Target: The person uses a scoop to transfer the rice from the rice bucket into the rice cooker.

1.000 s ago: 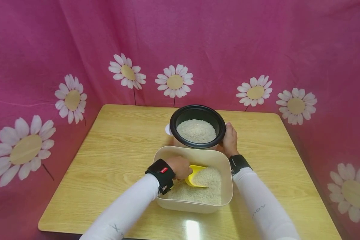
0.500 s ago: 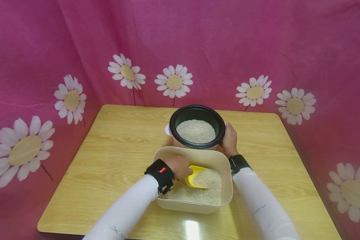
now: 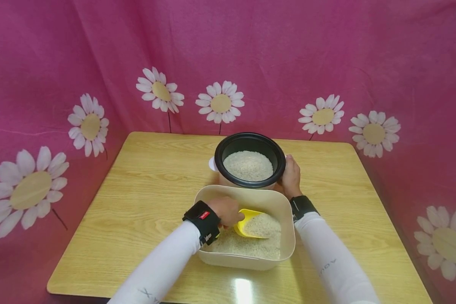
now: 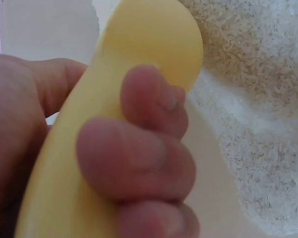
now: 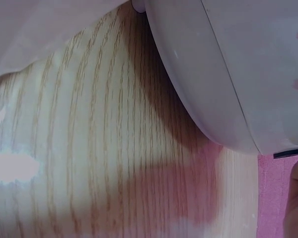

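Slightly, the yellow scoop (image 4: 154, 39) has slid rightward. Wide wood runs to the left and right edges of the desk (image 3: 152, 185); mid-width, the bin (image 3: 247, 264) stands nearer the front edge, the cooker (image 3: 251, 184) just behind, both containing rice (image 3: 248, 166). Beside the cooker's right side, the right hand (image 3: 291, 177) reaches forward, its grip impossible to tell. Inside the bin, the left hand (image 3: 226, 211) curls round the scoop's handle.

Yellow scoop (image 3: 243, 225), pink daisy-patterned cloth (image 3: 273, 55)

On the table (image 3: 148, 190): scoop (image 3: 243, 226) in tub (image 3: 247, 263), pot (image 3: 247, 146) behind tub.
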The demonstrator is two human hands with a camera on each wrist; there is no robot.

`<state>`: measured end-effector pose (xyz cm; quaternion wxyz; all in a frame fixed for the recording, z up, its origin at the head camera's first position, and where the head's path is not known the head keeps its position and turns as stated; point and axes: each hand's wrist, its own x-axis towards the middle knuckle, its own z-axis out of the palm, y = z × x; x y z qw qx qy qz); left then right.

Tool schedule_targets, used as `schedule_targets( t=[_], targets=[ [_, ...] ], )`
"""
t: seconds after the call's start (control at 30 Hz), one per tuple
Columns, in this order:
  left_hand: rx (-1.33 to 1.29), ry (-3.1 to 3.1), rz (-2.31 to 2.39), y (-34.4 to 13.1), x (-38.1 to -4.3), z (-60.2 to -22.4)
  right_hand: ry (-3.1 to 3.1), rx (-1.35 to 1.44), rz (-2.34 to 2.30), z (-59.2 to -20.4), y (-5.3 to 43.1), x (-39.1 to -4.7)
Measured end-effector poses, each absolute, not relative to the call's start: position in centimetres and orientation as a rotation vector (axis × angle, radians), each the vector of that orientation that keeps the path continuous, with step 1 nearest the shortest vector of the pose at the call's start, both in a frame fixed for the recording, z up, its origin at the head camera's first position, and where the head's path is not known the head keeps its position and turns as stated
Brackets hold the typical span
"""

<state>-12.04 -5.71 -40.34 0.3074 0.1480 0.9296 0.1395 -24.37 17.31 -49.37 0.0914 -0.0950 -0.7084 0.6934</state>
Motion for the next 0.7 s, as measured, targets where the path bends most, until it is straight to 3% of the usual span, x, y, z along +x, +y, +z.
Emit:
schedule_targets(
  t=[0.2, 0.43, 0.7],
  targets=[
    [0.388, 2.472, 0.357, -5.7, -12.1, -40.5, -2.136, -0.274, 2.111, -46.5, 16.8, -22.5],
    [0.427, 2.455, 0.355, -5.8, -12.2, -40.6, -2.096, -0.335, 2.093, -49.5, 17.2, -24.6],
    [0.543, 2.489, 0.303, -5.6, -12.2, -39.5, -2.136, -0.338, 1.997, -50.1, 17.5, -24.9]
  ],
)
